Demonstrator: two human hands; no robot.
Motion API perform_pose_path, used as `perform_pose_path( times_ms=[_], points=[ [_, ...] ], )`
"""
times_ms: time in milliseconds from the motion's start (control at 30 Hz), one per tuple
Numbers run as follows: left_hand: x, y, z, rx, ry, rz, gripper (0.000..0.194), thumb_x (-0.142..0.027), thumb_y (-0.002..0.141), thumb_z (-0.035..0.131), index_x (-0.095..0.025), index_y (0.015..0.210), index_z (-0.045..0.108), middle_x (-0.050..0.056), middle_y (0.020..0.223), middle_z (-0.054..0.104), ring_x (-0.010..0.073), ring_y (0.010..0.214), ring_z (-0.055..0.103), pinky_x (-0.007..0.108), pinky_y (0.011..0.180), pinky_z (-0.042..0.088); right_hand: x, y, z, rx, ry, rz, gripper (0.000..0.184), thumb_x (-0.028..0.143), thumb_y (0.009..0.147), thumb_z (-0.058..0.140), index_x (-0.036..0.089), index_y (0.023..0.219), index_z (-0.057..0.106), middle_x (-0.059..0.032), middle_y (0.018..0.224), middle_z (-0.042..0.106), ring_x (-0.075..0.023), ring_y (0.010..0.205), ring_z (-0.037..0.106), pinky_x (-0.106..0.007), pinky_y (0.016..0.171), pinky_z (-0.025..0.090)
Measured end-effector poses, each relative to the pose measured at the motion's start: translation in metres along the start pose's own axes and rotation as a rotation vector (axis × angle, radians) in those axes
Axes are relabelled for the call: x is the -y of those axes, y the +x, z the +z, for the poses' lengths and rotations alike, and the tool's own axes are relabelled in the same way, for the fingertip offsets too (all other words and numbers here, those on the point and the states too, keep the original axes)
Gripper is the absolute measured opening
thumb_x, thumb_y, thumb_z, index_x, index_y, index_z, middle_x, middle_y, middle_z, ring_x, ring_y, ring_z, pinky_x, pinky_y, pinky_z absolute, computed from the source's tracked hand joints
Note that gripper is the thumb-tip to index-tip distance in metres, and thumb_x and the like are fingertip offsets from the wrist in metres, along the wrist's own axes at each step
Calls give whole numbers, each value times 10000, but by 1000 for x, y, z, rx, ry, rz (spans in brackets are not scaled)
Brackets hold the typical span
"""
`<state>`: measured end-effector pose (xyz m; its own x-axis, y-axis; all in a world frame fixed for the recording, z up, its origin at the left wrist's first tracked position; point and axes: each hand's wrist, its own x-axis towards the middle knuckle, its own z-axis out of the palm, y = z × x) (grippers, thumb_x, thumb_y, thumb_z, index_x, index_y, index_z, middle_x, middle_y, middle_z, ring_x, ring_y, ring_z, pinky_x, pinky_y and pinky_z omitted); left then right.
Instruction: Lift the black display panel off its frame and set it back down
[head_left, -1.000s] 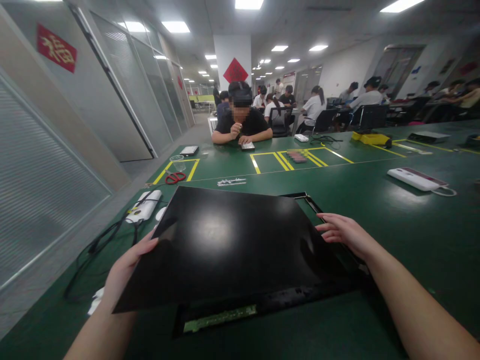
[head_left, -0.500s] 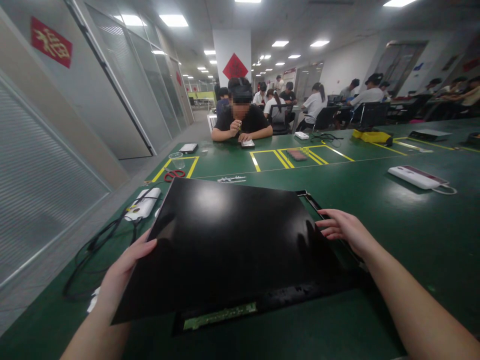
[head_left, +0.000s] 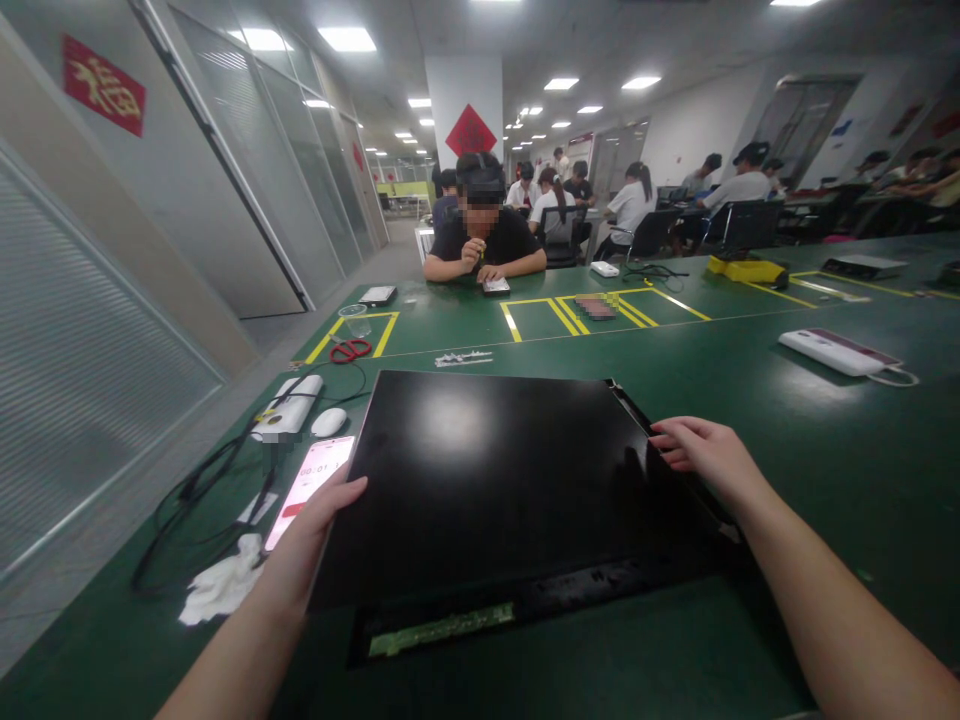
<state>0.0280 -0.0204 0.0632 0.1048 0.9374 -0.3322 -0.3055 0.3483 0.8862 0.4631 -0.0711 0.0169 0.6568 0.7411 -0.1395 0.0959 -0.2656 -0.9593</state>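
Note:
A glossy black screen panel (head_left: pixel 480 480) lies over a thin black frame (head_left: pixel 637 408), which shows along the right side and front. Below the panel's front edge, a green circuit strip (head_left: pixel 442 628) is visible. My left hand (head_left: pixel 319 520) grips the panel's left edge, thumb on top and fingers hidden beneath. At the opposite edge, the bent fingers of my right hand (head_left: pixel 697 455) meet the panel's rim beside the frame; their exact contact is partly hidden. Left of the panel lie a lit phone (head_left: pixel 319 475), a white mouse (head_left: pixel 328 422) and crumpled tissue (head_left: pixel 223 582).
Black cables (head_left: pixel 202 490) and a white power bank (head_left: pixel 289 405) lie at the left. Red-handled scissors (head_left: pixel 350 350) and a clear cup (head_left: pixel 356 322) sit farther back. Another white device (head_left: pixel 832 354) lies right. A person (head_left: pixel 484 225) works across the green table (head_left: pixel 862 470).
The panel's left side has moved right and come down closer to the frame, uncovering the phone and mouse. Both my hands have shifted right with it.

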Motion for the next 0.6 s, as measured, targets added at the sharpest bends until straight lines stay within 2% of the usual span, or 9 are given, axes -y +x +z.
perform_pose_path(
  times_ms=[100,300,400,600],
  points=[
    [5,-6,7,50,8,-74,723,-275,740,732,-266,1439,546,79,1119,787,342,960,760,454,836,623,-1,2,-2,-27,-21,8,105,218,750,734,146,818,766,-81,735,744,-126,520,629,-193,439,484],
    [12,-4,6,-35,-4,-180,675,-261,819,704,-260,1463,505,79,1078,788,306,875,778,429,795,627,-13,10,-3,-51,-138,-52,133,255,762,700,172,833,774,-57,745,746,-138,548,639,-219,479,493],
    [12,-1,3,-30,-3,-173,665,-267,806,725,-240,1441,531,88,1077,787,308,872,779,416,791,629,-19,13,-5,-46,-178,-103,161,297,760,696,195,851,781,-38,763,751,-144,573,647,-228,506,492],
    [14,1,3,57,21,-142,664,-294,812,722,-274,1445,524,78,1124,781,315,904,773,408,753,635,-21,16,-11,-62,-232,-133,179,312,693,748,226,843,792,-22,767,755,-146,576,623,-242,537,474]
  ],
)
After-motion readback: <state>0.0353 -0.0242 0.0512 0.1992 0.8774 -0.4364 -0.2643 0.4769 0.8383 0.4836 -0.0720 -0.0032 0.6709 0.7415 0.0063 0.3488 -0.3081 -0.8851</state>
